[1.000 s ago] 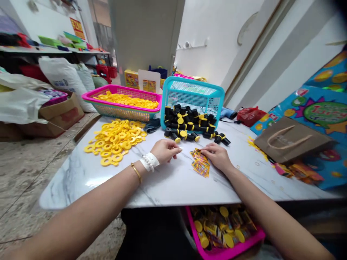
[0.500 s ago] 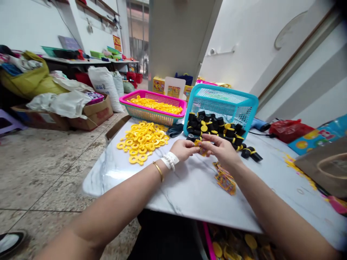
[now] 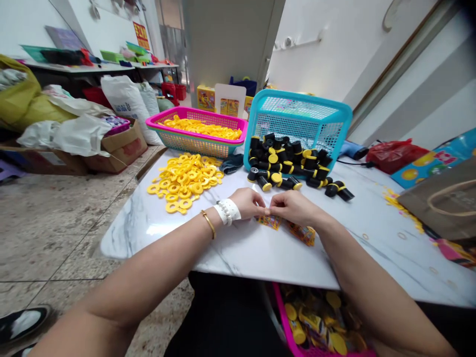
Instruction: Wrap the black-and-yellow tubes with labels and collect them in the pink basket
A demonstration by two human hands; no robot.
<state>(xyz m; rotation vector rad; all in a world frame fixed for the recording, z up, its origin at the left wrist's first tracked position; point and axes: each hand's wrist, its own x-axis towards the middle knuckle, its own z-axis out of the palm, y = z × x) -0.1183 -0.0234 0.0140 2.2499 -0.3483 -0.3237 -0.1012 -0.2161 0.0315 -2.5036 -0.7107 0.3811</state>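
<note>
Printed label | left fingers, right fingers: pinching | label pile beside

Bright, whitish, fairly even light filled the room, throwing a glossy glare on the pale surface toward eight o'clock, while the pink basket at five o'clock sat in dimmer shade. Slight blur softened the fingers and smeared the print on the slips. Wide-angle distortion stretched the outer edges, and a black vignette darkened the corner at two o'clock.
</note>
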